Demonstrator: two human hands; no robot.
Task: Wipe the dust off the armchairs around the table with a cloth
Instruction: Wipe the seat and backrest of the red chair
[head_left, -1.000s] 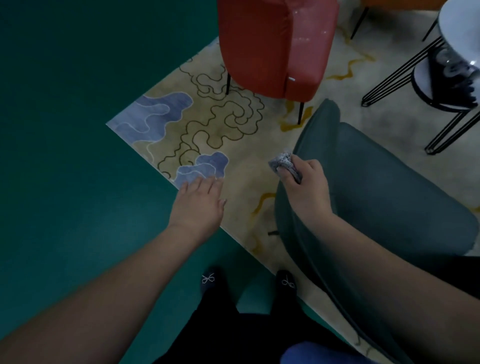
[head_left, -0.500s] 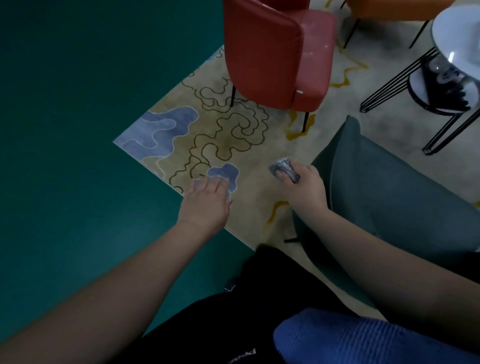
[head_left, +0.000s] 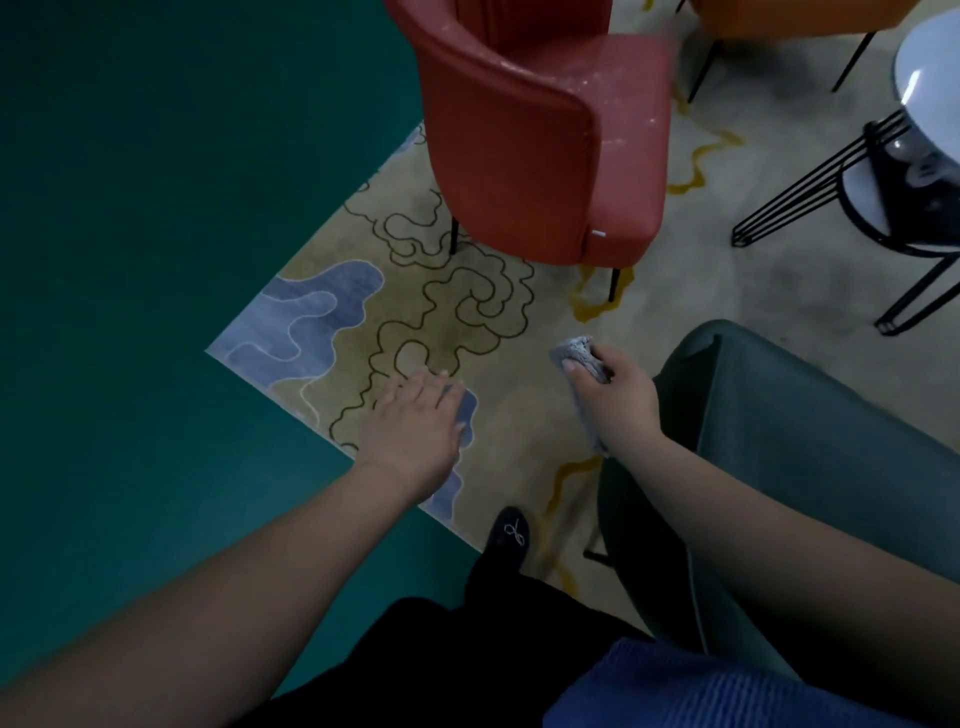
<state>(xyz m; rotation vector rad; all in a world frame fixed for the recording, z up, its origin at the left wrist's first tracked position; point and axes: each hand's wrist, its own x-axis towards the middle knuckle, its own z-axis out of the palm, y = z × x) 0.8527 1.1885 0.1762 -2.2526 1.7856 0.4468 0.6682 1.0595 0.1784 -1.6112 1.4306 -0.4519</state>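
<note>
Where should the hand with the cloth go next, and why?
Probably onto the red armchair. The right hand grips the grey cloth off the teal armchair, and pale dusty specks show on the red one's seat. The left hand hangs free.

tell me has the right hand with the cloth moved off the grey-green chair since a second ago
Yes. The right hand with the cloth has slid left off the grey-green armchair, now over the rug.

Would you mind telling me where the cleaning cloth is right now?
In the head view, the grey cloth is gripped in the right hand, right of centre, beside the dark green armchair and over the patterned rug.
</note>
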